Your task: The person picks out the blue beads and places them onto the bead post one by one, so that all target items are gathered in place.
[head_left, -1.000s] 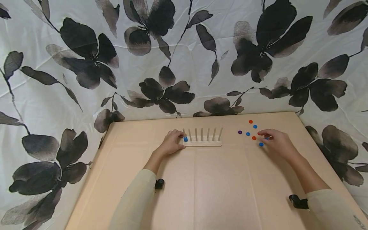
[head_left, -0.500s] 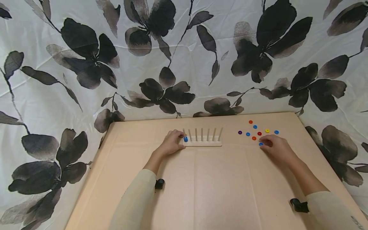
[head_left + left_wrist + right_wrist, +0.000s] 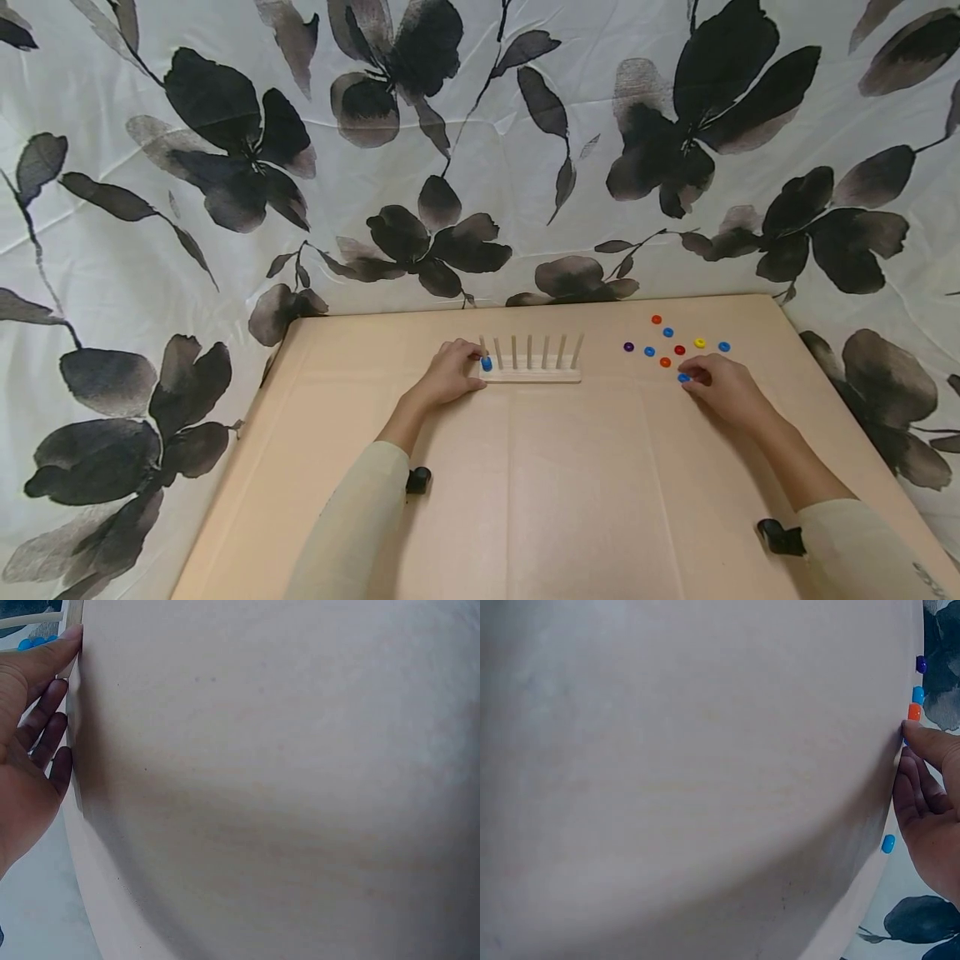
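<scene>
A wooden peg rack (image 3: 531, 376) with a row of upright pegs stands near the table's far side. Blue beads (image 3: 487, 364) sit on its leftmost peg. My left hand (image 3: 448, 372) grips the rack's left end, the thumb (image 3: 69, 636) against its base. Over on the right, my right hand (image 3: 723, 388) pinches a blue bead (image 3: 683, 377) at the table surface between thumb and forefinger. In the right wrist view that bead is mostly hidden behind the thumb (image 3: 924, 741).
Loose beads lie around my right hand: purple (image 3: 628, 347), blue (image 3: 649, 352), orange (image 3: 665, 362), red (image 3: 679, 350), yellow (image 3: 700, 342) and another blue bead (image 3: 723, 347). A floral cloth (image 3: 480, 167) hangs behind the table (image 3: 570, 492).
My right hand has drawn back toward the near blue bead and now pinches it, uncovering the red, yellow and far-right blue beads. The left hand keeps its place on the rack.
</scene>
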Demonstrator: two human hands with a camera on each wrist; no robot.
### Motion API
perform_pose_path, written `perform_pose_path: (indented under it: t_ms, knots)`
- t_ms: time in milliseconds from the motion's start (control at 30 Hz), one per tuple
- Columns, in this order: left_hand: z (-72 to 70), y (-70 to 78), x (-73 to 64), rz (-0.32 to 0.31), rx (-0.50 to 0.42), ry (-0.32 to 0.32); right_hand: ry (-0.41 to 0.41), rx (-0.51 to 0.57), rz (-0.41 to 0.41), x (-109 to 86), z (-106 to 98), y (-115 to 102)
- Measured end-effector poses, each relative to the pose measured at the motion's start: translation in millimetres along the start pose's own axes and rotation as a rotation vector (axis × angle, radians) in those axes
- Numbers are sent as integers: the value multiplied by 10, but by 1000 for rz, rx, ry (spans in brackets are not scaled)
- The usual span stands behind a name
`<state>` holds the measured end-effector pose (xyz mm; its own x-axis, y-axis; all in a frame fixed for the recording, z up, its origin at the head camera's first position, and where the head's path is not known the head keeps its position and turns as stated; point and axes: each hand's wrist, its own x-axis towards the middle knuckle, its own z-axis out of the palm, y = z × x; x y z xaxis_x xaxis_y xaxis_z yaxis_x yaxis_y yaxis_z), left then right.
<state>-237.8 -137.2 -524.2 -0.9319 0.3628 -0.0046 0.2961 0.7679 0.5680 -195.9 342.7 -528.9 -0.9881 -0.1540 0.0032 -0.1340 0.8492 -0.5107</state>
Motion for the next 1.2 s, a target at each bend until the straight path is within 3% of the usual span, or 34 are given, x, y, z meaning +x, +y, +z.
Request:
perform_pose_path:
  t_ms: [800, 1033, 1200]
  knots:
    - [28, -31, 16, -13, -9, 0, 48, 14, -6, -1, -29, -9]
    - [25, -32, 15, -15, -12, 0, 83, 43, -34, 34, -96, -141]
    - [26, -29, 11, -15, -7, 1, 136, 39, -108, 88, -144, -282]
